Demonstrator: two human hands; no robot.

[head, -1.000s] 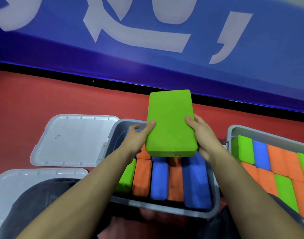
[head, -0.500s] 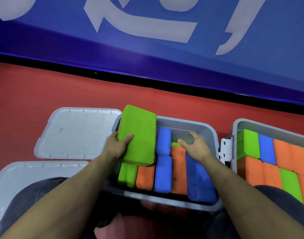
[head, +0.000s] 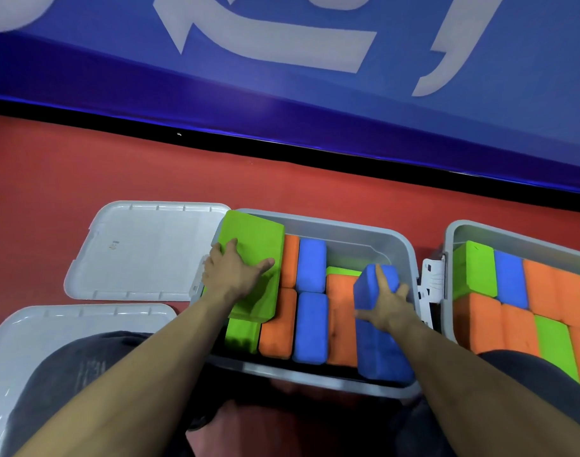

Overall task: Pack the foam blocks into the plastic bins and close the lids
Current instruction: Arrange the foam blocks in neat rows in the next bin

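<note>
Head view: left hand now presses green block flat; right hand newly grips blue block.

The scene is being viewed from a single head-worn, wide-angle camera, which is being aimed forward and steeply down from close above. The middle bin is being framed centrally, both forearms are being seen entering from the near edge, and the blue wall is being caught at the far side.
</note>
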